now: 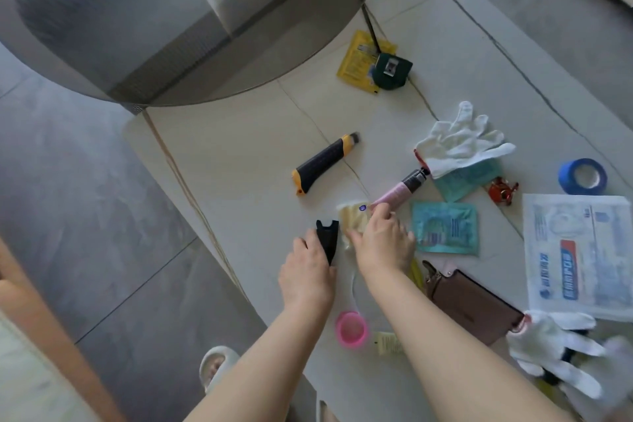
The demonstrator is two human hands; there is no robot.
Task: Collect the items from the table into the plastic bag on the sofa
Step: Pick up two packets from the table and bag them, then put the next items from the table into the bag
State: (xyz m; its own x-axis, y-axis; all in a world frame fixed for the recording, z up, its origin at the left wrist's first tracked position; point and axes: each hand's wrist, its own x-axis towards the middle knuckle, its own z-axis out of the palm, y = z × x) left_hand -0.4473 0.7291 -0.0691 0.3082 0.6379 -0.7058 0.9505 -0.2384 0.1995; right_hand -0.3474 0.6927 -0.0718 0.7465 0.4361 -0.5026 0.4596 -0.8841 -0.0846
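From the head view, we have both hands low on the pale bench (239,147). Our left hand (306,279) curls its fingers (310,239) around a black clip-like piece (328,243) standing at its 1 o'clock. Our right hand (385,243) pinches at the near end of the pink tube (399,189), over a cream packet (352,216); how firm that pinch is we cannot tell.

The pink tube's long axis runs from the right fingertips out toward 1 o'clock, its black cap touching the white glove (462,141). So the right hand is plainly the nearer one for lifting it, drawing back along that axis.

The utility knife (325,163) lies at 12 o'clock of the left hand, apart from it, pointing toward 1 o'clock. The plastic bag and the sofa are out of view.
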